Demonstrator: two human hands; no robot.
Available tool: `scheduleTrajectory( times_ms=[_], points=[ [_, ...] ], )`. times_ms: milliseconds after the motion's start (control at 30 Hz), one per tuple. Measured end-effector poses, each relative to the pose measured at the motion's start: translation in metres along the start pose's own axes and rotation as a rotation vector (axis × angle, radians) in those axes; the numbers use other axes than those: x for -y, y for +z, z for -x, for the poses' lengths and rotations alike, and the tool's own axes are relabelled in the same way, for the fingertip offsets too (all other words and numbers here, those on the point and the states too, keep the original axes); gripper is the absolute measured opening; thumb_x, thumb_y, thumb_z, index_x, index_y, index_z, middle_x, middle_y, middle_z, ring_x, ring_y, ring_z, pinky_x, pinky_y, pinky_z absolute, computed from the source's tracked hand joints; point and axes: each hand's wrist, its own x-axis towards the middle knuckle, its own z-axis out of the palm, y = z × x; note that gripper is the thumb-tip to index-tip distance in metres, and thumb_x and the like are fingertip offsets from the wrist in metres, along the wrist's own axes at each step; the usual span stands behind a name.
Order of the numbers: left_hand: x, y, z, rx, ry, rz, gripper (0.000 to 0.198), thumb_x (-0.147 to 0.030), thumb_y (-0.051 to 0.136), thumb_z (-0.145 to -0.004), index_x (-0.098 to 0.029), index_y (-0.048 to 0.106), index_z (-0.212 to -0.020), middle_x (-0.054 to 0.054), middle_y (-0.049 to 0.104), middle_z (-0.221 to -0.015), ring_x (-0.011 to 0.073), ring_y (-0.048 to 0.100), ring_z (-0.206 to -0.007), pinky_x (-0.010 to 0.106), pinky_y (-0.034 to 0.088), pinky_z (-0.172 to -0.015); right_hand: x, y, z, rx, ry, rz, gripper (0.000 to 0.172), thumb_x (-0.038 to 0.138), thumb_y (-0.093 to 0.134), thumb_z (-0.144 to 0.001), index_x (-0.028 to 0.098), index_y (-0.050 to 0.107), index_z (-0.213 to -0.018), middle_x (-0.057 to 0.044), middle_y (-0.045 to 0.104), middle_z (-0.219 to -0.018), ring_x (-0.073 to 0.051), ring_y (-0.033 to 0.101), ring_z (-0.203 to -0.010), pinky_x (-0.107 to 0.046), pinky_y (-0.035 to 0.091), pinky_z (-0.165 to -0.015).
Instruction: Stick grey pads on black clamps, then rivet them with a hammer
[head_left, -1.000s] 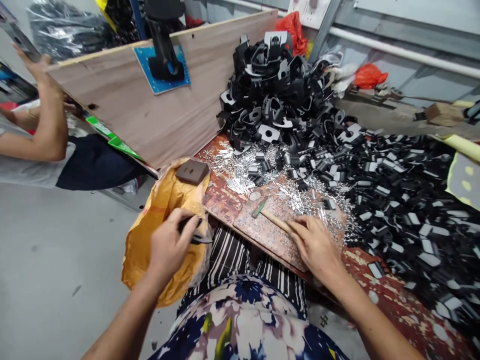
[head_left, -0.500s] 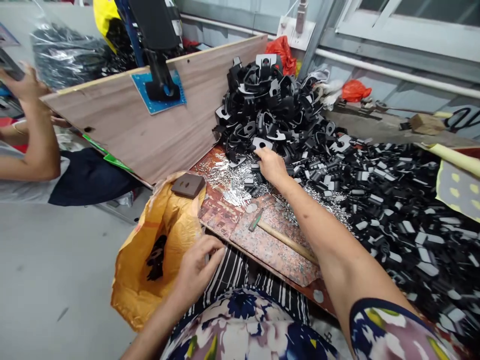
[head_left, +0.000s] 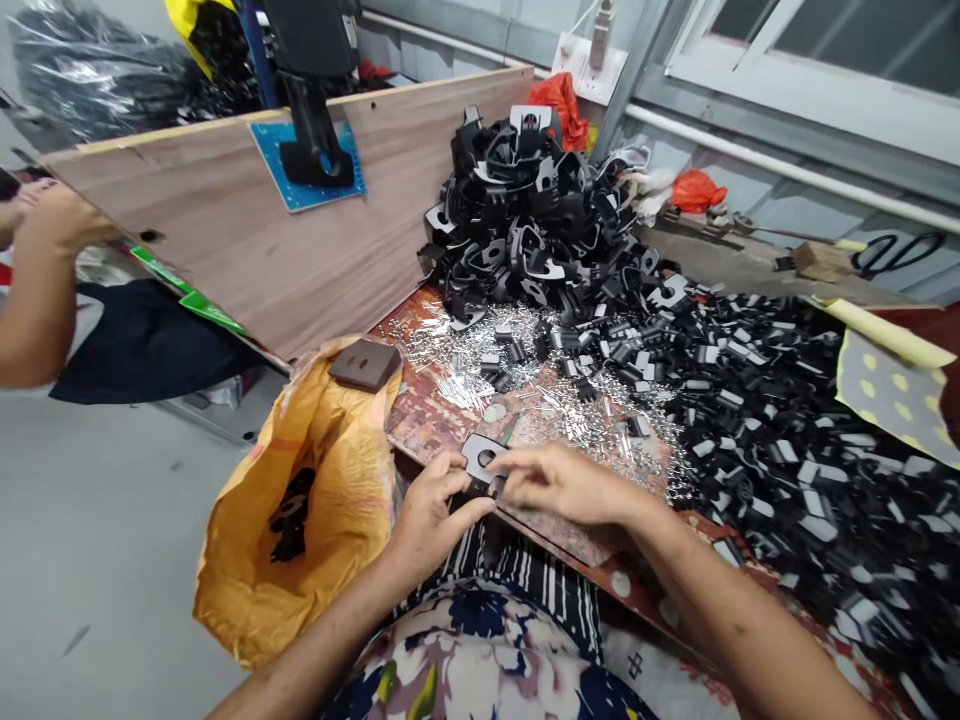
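Note:
A black plastic part with a round hole is between my two hands at the table's front edge. My left hand grips its left side, thumb below and fingers above. My right hand has its fingers closed on the part's right side, slightly blurred. Just behind them, the head of a hammer shows; my right hand and forearm hide its handle. Loose metal pins lie scattered beyond, with several small black pieces among them.
Larger black plastic parts are heaped at the back, against a wooden board. Small black pieces spread over the right side. An open yellow sack with a brown block on its rim stands left. Another person's arm is behind the board.
My right hand has come back from the heap to the front edge with the black plastic part. My left hand has moved right and up and taken hold of it too.

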Motion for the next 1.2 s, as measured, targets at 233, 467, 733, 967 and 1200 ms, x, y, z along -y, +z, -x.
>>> scheduleTrajectory(
  times_ms=[233, 467, 733, 967, 1200],
  points=[
    [-0.006, -0.003, 0.002, 0.014, -0.096, 0.148, 0.026, -0.035, 0.072, -0.087, -0.019, 0.065, -0.067, 0.004, 0.057, -0.09, 0.0212, 0.056, -0.093, 0.034, 0.045, -0.088, -0.021, -0.089, -0.106, -0.481, -0.129, 0.915, 0.043, -0.001, 0.048, -0.091, 0.014, 0.076, -0.12, -0.014, 0.076, -0.119, -0.025, 0.062, -0.114, -0.04, 0.048, -0.1],
    [0.003, -0.025, 0.029, -0.068, -0.443, 0.521, 0.03, -0.05, 0.072, -0.089, -0.02, 0.077, -0.087, 0.007, 0.057, -0.118, 0.0188, 0.054, -0.092, 0.024, 0.045, -0.064, -0.038, -0.109, -0.127, -0.509, -0.153, 0.904, 0.038, 0.004, 0.051, -0.091, 0.013, 0.079, -0.115, -0.013, 0.076, -0.12, -0.024, 0.068, -0.112, -0.038, 0.05, -0.1],
    [-0.02, -0.015, 0.012, -0.087, -0.449, 0.766, 0.024, -0.04, 0.088, -0.075, -0.018, 0.079, -0.077, 0.007, 0.058, -0.107, 0.0166, 0.055, -0.089, 0.019, 0.051, -0.061, 0.014, -0.025, -0.025, -0.784, -0.371, 0.564, 0.028, 0.016, 0.055, -0.097, 0.03, 0.078, -0.103, 0.003, 0.078, -0.086, -0.017, 0.067, -0.076, -0.054, 0.047, -0.112],
    [-0.051, 0.013, -0.004, 0.093, -0.437, 0.974, 0.024, -0.036, 0.091, -0.074, -0.016, 0.081, -0.083, 0.004, 0.058, -0.094, 0.0133, 0.06, -0.079, 0.024, 0.063, -0.063, 0.009, 0.047, 0.022, -0.883, -0.358, 0.336, 0.026, 0.014, 0.058, -0.092, 0.03, 0.077, -0.099, 0.003, 0.077, -0.083, -0.02, 0.071, -0.088, -0.063, 0.03, -0.122],
    [-0.054, 0.024, 0.002, 0.098, -0.464, 0.906, 0.025, -0.037, 0.092, -0.073, -0.016, 0.082, -0.082, 0.005, 0.06, -0.093, 0.0136, 0.061, -0.079, 0.023, 0.063, -0.063, -0.007, 0.064, 0.026, -0.981, -0.248, 0.113, 0.023, 0.014, 0.059, -0.091, 0.029, 0.077, -0.093, 0.002, 0.076, -0.083, -0.018, 0.069, -0.078, -0.061, 0.037, -0.117]
  ],
)
